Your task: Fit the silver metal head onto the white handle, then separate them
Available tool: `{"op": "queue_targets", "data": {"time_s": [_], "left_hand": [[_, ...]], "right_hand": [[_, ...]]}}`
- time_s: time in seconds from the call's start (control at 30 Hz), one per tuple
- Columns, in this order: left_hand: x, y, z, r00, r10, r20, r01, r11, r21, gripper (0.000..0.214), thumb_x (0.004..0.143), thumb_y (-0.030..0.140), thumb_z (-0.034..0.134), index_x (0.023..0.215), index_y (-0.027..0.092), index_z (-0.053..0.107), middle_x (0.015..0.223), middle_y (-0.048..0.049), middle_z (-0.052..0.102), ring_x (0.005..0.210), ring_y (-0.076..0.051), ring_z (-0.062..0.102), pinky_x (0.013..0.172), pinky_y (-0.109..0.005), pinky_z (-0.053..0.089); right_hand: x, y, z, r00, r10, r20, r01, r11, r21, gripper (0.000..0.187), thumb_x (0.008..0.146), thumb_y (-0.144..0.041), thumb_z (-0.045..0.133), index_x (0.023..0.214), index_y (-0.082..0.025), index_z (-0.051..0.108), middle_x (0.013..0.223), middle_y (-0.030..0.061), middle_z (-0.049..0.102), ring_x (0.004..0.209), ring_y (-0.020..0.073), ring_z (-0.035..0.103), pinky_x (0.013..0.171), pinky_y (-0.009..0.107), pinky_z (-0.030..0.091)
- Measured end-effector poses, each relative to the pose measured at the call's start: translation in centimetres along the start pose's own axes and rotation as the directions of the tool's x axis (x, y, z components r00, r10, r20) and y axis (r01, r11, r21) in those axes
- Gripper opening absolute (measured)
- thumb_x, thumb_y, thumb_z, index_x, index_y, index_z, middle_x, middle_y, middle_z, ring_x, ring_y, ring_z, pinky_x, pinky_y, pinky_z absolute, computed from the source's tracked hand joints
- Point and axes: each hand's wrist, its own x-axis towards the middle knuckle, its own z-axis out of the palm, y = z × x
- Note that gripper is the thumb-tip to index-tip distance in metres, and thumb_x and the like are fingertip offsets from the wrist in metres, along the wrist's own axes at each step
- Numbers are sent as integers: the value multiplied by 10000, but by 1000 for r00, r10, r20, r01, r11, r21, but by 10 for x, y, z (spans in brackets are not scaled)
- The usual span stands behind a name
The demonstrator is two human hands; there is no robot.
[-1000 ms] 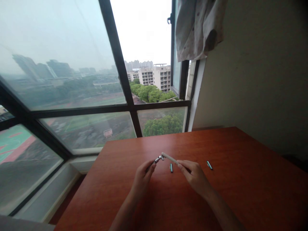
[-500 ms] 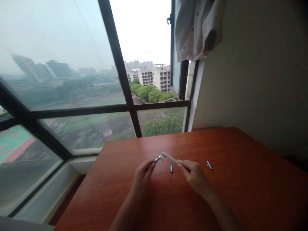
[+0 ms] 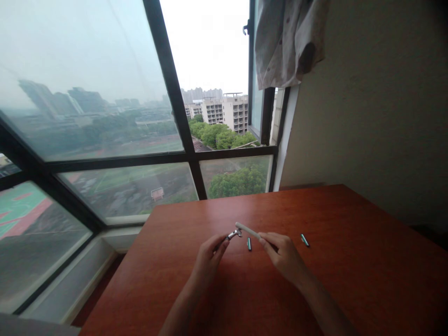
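Observation:
My left hand (image 3: pixel 209 254) is closed around the handle of a silver razor handle (image 3: pixel 234 234), whose bare head points up and to the right. In my right hand (image 3: pixel 281 251) I grip a pale, slim toothbrush (image 3: pixel 249 230) by its near end, with the fingers pinched round it. Its head end meets the razor handle's head; whether they touch or only overlap I cannot tell. Just beneath the toothbrush lies a green and black razor cartridge (image 3: pixel 249 244) on the table. Another razor cartridge (image 3: pixel 305 240) rests to the right of my right hand.
The reddish-brown wooden table (image 3: pixel 182 261) spreads under both hands, its far edge close to the window frame (image 3: pixel 231 153). A grey garment (image 3: pixel 280 46) hangs at the upper right, before the open pane. A plain wall (image 3: pixel 357 116) stands on the right.
My left hand has shifted slightly to the right and the razor handle's head now sits a little lower under the toothbrush's end. My right hand is nearly still.

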Motion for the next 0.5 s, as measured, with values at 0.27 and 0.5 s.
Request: {"op": "queue_targets", "data": {"time_s": [0.27, 0.5], "left_hand": [[1, -3, -4, 994, -34, -106, 36, 999, 10, 382, 817, 442, 564, 985, 132, 710, 675, -18, 576, 633, -158, 492, 571, -226, 391], [0, -4, 0, 998, -28, -51, 28, 1000, 2, 342, 841, 394, 557, 1000, 130, 705, 742, -29, 620, 657, -155, 506, 592, -225, 394]], "right_hand": [[0, -5, -1, 998, -42, 56, 40, 998, 39, 272, 907, -283, 463, 928, -198, 720, 828, 65, 719, 727, 196, 638, 659, 272, 459], [0, -1, 1, 1000, -7, 4, 7, 999, 37, 277, 906, -292, 463, 967, -186, 712, 822, 75, 713, 733, 208, 639, 671, 281, 461]]}}
